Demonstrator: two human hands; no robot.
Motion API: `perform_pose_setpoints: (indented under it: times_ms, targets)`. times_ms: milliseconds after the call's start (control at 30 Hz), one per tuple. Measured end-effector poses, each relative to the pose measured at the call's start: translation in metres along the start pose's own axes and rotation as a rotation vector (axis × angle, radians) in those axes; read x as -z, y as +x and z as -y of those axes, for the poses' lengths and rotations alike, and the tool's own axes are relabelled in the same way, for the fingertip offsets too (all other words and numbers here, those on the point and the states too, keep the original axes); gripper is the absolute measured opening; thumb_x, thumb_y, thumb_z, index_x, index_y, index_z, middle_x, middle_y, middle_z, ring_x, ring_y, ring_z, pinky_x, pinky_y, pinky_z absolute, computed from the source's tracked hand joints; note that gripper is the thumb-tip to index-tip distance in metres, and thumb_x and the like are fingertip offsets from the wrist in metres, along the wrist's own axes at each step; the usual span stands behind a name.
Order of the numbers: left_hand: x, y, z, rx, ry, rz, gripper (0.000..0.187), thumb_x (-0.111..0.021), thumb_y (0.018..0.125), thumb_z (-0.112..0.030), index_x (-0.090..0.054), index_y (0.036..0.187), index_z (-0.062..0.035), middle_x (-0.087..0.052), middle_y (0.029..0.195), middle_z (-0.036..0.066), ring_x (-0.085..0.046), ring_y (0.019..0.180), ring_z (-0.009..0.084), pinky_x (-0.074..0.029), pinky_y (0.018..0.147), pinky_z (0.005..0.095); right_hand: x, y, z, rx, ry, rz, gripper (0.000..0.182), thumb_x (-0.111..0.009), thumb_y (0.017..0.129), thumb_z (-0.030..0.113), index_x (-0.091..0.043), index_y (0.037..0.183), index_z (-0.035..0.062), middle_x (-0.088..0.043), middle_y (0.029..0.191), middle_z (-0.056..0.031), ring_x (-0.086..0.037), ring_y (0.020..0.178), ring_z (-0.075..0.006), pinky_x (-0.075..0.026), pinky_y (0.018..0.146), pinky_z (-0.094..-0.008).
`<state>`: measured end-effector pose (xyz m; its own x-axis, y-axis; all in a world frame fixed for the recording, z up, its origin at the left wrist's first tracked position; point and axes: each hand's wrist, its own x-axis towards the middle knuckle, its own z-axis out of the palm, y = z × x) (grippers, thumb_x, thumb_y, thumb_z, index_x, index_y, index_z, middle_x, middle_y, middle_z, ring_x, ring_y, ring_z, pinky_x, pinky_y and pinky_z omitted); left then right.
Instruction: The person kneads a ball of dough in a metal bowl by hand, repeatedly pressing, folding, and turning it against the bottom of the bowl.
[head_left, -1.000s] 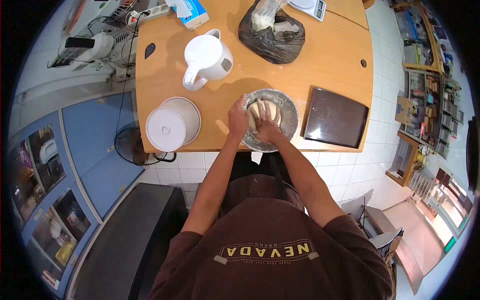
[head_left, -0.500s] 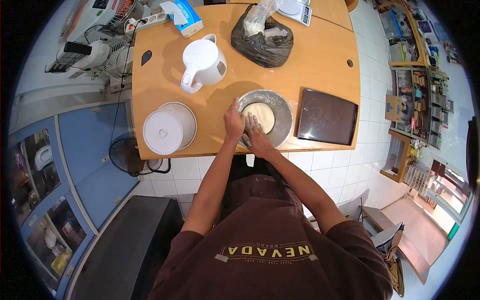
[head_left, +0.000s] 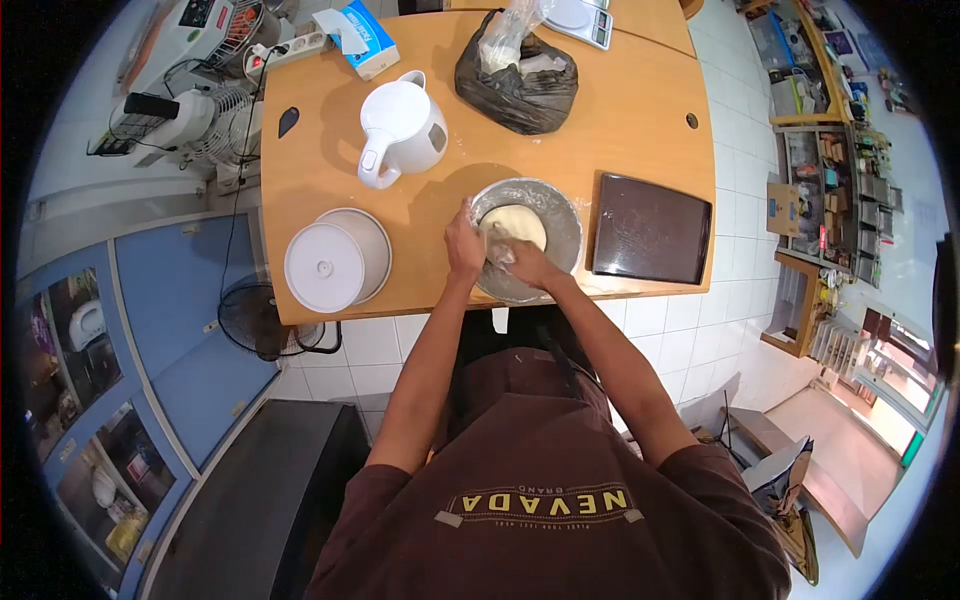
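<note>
A metal bowl (head_left: pixel 567 235) dusted with flour stands near the table's front edge, with a round pale dough (head_left: pixel 518 222) inside. My left hand (head_left: pixel 464 242) is closed on the bowl's left rim. Inside the bowl, my right hand (head_left: pixel 517 262) lies at the dough's near side; its fingers are bent and smeared by motion, so whether they pinch any dough cannot be made out.
The wooden table (head_left: pixel 440 270) also bears a dark baking tray (head_left: pixel 652 230) on the right, a white lidded container (head_left: pixel 325 262) on the left, a white kettle (head_left: pixel 402 130), a black plastic bag (head_left: pixel 520 95), a scale (head_left: pixel 580 20) and a tissue box (head_left: pixel 362 40).
My right hand has drawn back from lying flat on the dough to its near edge, and its fingers have curled. My left hand stays at the rim. The view has shifted slightly.
</note>
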<state>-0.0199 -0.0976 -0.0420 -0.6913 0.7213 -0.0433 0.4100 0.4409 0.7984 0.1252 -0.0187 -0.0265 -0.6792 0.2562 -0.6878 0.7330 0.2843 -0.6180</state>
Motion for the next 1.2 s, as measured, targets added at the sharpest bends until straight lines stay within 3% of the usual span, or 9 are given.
perform_pose_setpoints:
  times_ms: [133,367,533,600,667,767,867,1000,1200]
  targets:
    - [0.008,0.0,-0.01,0.028,-0.018,0.018,0.059,-0.062,0.077,0.011,-0.055,0.135,0.0036,-0.067,0.112,0.029,-0.066,0.102,0.044,-0.052,0.09,0.0464,-0.02,-0.026,-0.021,0.223,-0.479,-0.5,0.077,-0.064,0.087,0.027,-0.032,0.148,-0.0093,-0.015,0.162,-0.0296,-0.02,0.149,-0.0452,-0.032,0.117,-0.0534]
    - [0.001,-0.005,-0.001,0.011,0.031,-0.011,0.062,-0.063,0.072,0.008,-0.056,0.133,0.0046,-0.068,0.107,0.028,-0.066,0.097,0.0452,-0.053,0.085,0.0477,-0.02,-0.013,-0.007,0.025,-0.571,-0.294,0.097,-0.063,0.088,0.033,-0.007,0.154,-0.0114,-0.004,0.163,-0.0326,-0.015,0.151,-0.0464,-0.028,0.119,-0.0533]
    - [-0.005,-0.007,0.006,0.0,0.004,-0.082,0.063,-0.06,0.072,0.007,-0.053,0.134,0.0083,-0.066,0.109,0.032,-0.065,0.102,0.0468,-0.052,0.09,0.0483,0.015,0.011,-0.007,-0.069,-0.271,-0.109,0.09,-0.065,0.085,0.033,-0.021,0.155,-0.005,-0.006,0.164,-0.0279,-0.026,0.149,-0.0403,-0.032,0.118,-0.0517]
    - [-0.006,-0.006,0.005,-0.015,-0.017,-0.095,0.064,-0.06,0.072,0.007,-0.052,0.135,0.0085,-0.066,0.109,0.032,-0.065,0.102,0.0473,-0.051,0.09,0.0482,0.034,0.001,-0.003,-0.063,-0.167,-0.087,0.076,-0.064,0.086,0.031,-0.034,0.149,0.0001,-0.026,0.149,-0.0279,-0.04,0.134,-0.0422,-0.037,0.111,-0.0533]
    - [-0.008,-0.008,0.011,-0.01,-0.057,-0.093,0.064,-0.06,0.072,0.008,-0.052,0.136,0.0084,-0.067,0.109,0.032,-0.065,0.103,0.0478,-0.051,0.091,0.0484,0.044,-0.012,0.002,0.015,-0.195,-0.223,0.056,-0.061,0.087,0.029,-0.053,0.139,0.0072,-0.065,0.116,-0.0298,-0.063,0.106,-0.0488,-0.047,0.097,-0.0571]
    - [0.002,-0.005,-0.007,0.049,-0.006,-0.032,0.064,-0.06,0.073,0.008,-0.051,0.136,0.0083,-0.067,0.11,0.031,-0.064,0.103,0.0481,-0.051,0.092,0.0482,0.044,-0.032,0.046,-0.144,-0.197,-0.232,0.064,-0.061,0.089,0.028,-0.044,0.146,0.0037,-0.053,0.139,-0.0289,-0.055,0.123,-0.0465,-0.043,0.106,-0.0548]
    - [0.002,0.0,-0.004,0.035,-0.047,0.019,0.063,-0.06,0.073,0.009,-0.052,0.135,0.0085,-0.067,0.11,0.03,-0.064,0.103,0.048,-0.051,0.092,0.0481,-0.017,-0.012,0.017,0.127,-0.494,-0.424,0.074,-0.059,0.093,0.028,-0.028,0.152,-0.0036,-0.009,0.165,-0.0243,-0.024,0.15,-0.0392,-0.03,0.118,-0.0543]
    - [-0.003,0.0,0.004,-0.007,0.017,0.0,0.062,-0.06,0.071,0.007,-0.053,0.133,0.0085,-0.067,0.108,0.032,-0.065,0.1,0.0475,-0.052,0.088,0.0479,-0.031,0.003,0.021,-0.003,-0.501,-0.382,0.082,-0.052,0.097,0.035,-0.014,0.157,-0.0043,-0.001,0.167,-0.0215,-0.017,0.152,-0.0417,-0.021,0.121,-0.0561]
    - [-0.003,0.0,0.007,-0.004,-0.037,-0.006,0.06,-0.06,0.071,0.005,-0.054,0.131,0.0088,-0.067,0.105,0.033,-0.066,0.096,0.0469,-0.053,0.085,0.0483,-0.017,0.02,0.04,-0.202,-0.515,-0.237,0.084,-0.054,0.094,0.038,-0.015,0.159,-0.001,0.001,0.168,-0.0193,-0.02,0.151,-0.0417,-0.022,0.119,-0.0591]
